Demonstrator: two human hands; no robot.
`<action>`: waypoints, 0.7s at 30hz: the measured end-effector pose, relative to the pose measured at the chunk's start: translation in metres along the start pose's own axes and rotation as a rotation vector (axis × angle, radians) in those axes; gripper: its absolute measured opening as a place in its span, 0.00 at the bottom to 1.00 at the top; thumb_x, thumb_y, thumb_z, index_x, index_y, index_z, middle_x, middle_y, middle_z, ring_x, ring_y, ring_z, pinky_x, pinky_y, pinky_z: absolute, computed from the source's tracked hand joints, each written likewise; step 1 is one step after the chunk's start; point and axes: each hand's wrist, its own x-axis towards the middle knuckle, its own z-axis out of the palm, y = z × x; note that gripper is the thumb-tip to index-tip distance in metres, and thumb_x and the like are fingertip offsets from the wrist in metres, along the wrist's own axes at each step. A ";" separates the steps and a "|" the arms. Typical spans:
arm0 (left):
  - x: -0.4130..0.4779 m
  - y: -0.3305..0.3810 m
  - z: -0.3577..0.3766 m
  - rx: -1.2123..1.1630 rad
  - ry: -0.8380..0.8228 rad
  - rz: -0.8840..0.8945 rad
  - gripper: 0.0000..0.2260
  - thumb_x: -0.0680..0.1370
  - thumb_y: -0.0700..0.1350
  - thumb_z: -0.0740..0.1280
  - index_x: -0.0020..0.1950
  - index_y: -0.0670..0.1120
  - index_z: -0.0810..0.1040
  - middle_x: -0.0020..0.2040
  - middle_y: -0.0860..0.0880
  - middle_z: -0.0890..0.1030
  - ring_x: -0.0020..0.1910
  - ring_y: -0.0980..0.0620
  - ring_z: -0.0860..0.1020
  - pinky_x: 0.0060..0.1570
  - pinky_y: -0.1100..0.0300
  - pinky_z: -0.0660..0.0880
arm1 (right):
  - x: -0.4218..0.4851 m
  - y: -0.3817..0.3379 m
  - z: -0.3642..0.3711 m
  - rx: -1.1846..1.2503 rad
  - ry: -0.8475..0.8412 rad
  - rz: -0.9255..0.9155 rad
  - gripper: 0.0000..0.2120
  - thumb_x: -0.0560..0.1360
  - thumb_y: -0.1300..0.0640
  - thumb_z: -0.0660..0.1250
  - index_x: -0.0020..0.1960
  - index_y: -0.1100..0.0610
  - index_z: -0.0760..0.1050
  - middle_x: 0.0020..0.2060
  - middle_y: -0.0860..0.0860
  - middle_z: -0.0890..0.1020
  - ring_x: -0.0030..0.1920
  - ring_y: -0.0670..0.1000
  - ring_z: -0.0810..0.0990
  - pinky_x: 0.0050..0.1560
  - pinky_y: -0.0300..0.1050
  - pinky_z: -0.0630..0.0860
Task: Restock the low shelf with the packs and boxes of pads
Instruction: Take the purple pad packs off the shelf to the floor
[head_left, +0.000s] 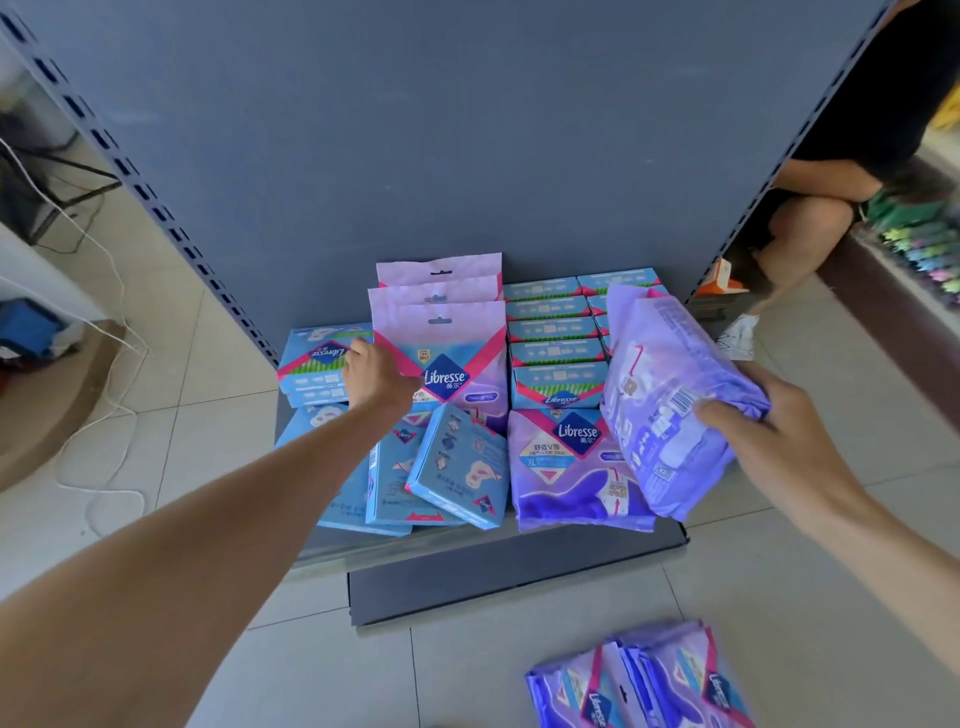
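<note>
The low shelf (467, 543) looks about half stocked to me. At its far left, a blue box (317, 364) stands with its print upside down. My left hand (376, 376) reaches in between that box and the upright pink-topped packs (441, 353). Its fingers are curled at the front pack's edge, but I cannot tell whether they grip it or only touch it.

In front of these, the loose blue boxes (457, 467) lie flat or tilted across one another, so I judge they need setting straight. Further right, the rows of blue boxes (556, 353) stand neatly, one behind the other; that part seems done. Before them a purple pack (566, 467) lies flat near the shelf's front edge.

My right hand (763, 441) grips the held purple pack (670, 395) by its end, above the shelf's right side and not yet set down. More purple packs (639, 680) wait on the floor near me, so the purple stock is mostly left to do.
</note>
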 end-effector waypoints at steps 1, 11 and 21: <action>0.002 -0.001 0.002 0.000 0.009 0.010 0.30 0.70 0.46 0.76 0.64 0.34 0.66 0.61 0.37 0.72 0.62 0.38 0.70 0.62 0.48 0.69 | 0.001 -0.001 0.003 0.021 0.004 0.009 0.09 0.74 0.68 0.65 0.51 0.57 0.77 0.40 0.49 0.82 0.35 0.42 0.78 0.36 0.32 0.73; 0.010 -0.006 -0.023 -0.289 0.117 0.280 0.05 0.78 0.41 0.66 0.47 0.41 0.72 0.49 0.41 0.76 0.45 0.42 0.73 0.41 0.56 0.67 | 0.008 -0.019 0.017 0.320 0.058 0.104 0.09 0.70 0.64 0.68 0.48 0.54 0.79 0.43 0.51 0.82 0.45 0.51 0.80 0.52 0.50 0.74; -0.009 0.048 -0.071 -0.625 0.095 0.119 0.16 0.81 0.54 0.57 0.42 0.43 0.67 0.40 0.46 0.73 0.39 0.46 0.71 0.39 0.55 0.67 | 0.005 -0.063 0.023 0.926 0.048 0.159 0.10 0.75 0.64 0.59 0.46 0.55 0.78 0.39 0.50 0.82 0.40 0.49 0.82 0.44 0.40 0.78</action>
